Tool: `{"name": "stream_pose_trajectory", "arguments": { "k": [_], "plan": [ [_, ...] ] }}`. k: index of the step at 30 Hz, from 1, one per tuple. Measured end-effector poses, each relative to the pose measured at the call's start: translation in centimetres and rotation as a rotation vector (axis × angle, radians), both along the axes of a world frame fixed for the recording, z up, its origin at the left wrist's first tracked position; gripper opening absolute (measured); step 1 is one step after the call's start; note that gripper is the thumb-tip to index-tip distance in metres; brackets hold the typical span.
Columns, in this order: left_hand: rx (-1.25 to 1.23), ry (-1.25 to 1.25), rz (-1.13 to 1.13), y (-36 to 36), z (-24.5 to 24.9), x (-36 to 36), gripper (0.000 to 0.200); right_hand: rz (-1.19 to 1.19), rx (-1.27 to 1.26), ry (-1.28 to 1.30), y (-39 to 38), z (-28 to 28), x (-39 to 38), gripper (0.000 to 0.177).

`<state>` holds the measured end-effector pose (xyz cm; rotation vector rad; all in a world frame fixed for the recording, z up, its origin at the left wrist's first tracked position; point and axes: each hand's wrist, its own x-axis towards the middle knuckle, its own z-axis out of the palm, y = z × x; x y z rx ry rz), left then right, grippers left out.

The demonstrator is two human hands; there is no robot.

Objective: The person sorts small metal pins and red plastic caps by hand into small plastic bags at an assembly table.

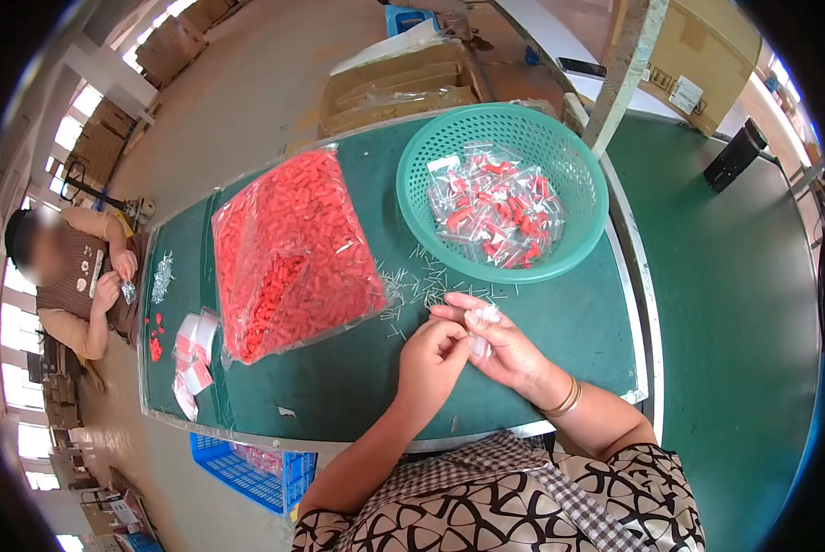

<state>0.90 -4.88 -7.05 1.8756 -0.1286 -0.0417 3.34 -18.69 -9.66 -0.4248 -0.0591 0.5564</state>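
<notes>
A small clear plastic bag (482, 333) is between my two hands, over the front part of the green table. My left hand (428, 362) pinches its near side with thumb and fingertips. My right hand (509, 354) is curled around it, fingers pointing left; what is inside the bag I cannot make out. Just beyond my fingers lie scattered thin silver screws or pins (423, 281). To the left of them rests a large clear bag of small red plastic pieces (307, 248). A green basket (412, 216) stands at the back right, holding small filled bags (500, 212) with red pieces.
Flat plastic bags (194, 359), loose red pieces (155, 345) and a silver screw pile (162, 278) lie at the table's left end. A co-worker (81, 276) sits there, holding a small bag. A blue crate (247, 474) is below the front edge; a cardboard box (399, 83) stands behind.
</notes>
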Motion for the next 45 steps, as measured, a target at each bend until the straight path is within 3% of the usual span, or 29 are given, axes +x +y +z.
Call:
{"name": "stream_pose_trajectory", "arguments": {
  "k": [3,9,15,21,24,27,30,33,39,42,45],
  "plan": [
    [-0.287,0.164,0.067,0.4,-0.9,-0.2,0.009,-0.018,-0.022,0.09,-0.1,-0.2,0.0,0.041],
    [-0.347,0.084,0.136,-0.1,-0.9,-0.5,0.015,-0.051,-0.047,0.112,-0.1,-0.8,0.0,0.047],
    [-0.497,0.205,0.156,0.2,-0.8,-0.5,0.024,-0.051,-0.036,0.155,-0.3,-0.5,-0.1,0.05],
    [-0.558,0.245,0.153,0.5,-0.7,-0.3,0.024,-0.054,-0.02,0.088,0.0,0.1,-0.1,0.046],
    [-0.494,0.324,0.102,0.9,-1.5,-0.4,0.023,-0.042,-0.07,0.04,0.0,0.1,-0.2,0.046],
    [-0.369,0.235,0.079,1.0,-2.6,-0.7,0.016,-0.027,-0.055,0.043,0.3,0.1,-0.4,0.046],
    [-0.538,0.267,0.155,0.6,-2.4,-0.8,0.009,-0.028,-0.124,0.029,0.3,0.3,-0.5,0.05],
    [-0.393,0.215,0.168,0.8,-2.8,-0.8,0.008,-0.037,-0.135,0.045,0.4,0.3,-0.5,0.053],
    [-0.474,0.24,0.07,1.0,-2.1,-0.9,0.011,-0.046,-0.051,0.125,0.0,-0.9,0.0,0.052],
    [-0.631,0.179,0.059,1.0,-1.8,-0.9,0.011,-0.118,-0.038,0.211,-0.2,0.0,0.4,0.049],
    [-0.638,0.279,0.121,1.6,-2.2,-0.9,0.009,-0.128,-0.057,0.218,-0.2,1.1,0.5,0.048]
  ]
}}
